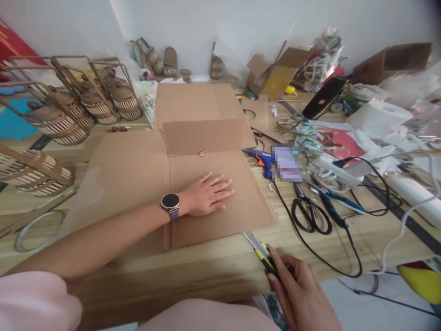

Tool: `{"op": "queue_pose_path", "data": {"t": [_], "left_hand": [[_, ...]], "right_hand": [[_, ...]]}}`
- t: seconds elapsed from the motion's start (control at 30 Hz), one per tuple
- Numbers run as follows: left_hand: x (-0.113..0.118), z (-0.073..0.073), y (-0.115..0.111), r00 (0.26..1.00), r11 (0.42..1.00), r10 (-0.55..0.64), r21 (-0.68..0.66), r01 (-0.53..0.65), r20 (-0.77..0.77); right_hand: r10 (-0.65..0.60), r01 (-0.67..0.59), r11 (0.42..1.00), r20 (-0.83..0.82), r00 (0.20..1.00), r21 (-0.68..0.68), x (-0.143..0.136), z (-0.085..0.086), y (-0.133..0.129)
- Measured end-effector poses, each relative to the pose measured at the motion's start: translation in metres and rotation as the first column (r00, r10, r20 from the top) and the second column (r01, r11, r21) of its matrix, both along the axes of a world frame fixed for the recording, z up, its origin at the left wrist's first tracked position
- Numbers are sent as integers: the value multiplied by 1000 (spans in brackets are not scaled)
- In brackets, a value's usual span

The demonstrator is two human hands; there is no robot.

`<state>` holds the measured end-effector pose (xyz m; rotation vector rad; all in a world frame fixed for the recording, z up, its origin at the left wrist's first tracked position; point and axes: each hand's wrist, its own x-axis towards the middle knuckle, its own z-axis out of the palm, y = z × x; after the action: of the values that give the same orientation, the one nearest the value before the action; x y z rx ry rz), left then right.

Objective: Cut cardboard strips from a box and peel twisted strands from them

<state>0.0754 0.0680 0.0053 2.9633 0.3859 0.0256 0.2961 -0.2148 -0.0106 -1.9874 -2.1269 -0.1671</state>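
**Q:** Where is the cardboard [124, 184]?
**A:** Unfolded at the middle of the table [148, 280], its lower panels close to the near edge. At the far end, 1 flap stands raised.

**Q:** State of each hand?
**A:** Left hand [210, 195]: palm down, fingers spread wide, pressing on the right lower panel and grasping nothing. Right hand [305, 289]: closed around the cutter [263, 255], blade extended, tip just beside the panel's near edge.

**Q:** Step in hand?
**A:** Judged as bracing the sheet, cutter at the ready. No blade contact is visible.

**Q:** Requirement for a blade stroke from here?
**A:** Firm, flat pressure; left fingers off the blade line; cord [299, 232] clear of the right hand.

**Q:** Surface?
**A:** Pale, wood-grained. Right of the sheet: glue gun [267, 161], scissors [312, 220], pliers [339, 200]. Toward the far right corner: paper roll [379, 117]. Along the left edge: slatted baskets [99, 108]. Near the far edge: open box [282, 73].

**Q:** Room?
**A:** A pale wall [193, 23] behind the table.
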Motion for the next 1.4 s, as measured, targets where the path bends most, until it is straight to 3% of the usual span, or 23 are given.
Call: {"op": "queue_pose_path", "data": {"t": [0.27, 0.43, 0.6, 0.9, 1.4], "left_hand": [[1, -1, 1, 1000, 1000, 0, 10, 0, -4], [2, -4, 2, 1000, 1000, 4, 19, -4, 9], [3, -3, 1, 1000, 1000, 7, 16, -7, 0], [5, -1, 0, 1000, 999, 21, 31, -21, 7], [6, 8, -4, 998, 998, 52, 47, -51, -35]], "right_hand": [[53, -65, 984, 79, 996, 168, -26, 3, 11], [94, -108, 986, 118, 989, 125, -28, -5, 11], [167, -189, 966, 128, 977, 175, -35, -14, 14], [204, -215, 967, 91, 975, 134, -65, -13, 29], [318, -337, 932, 144, 937, 130, -76, -15, 44]]}}
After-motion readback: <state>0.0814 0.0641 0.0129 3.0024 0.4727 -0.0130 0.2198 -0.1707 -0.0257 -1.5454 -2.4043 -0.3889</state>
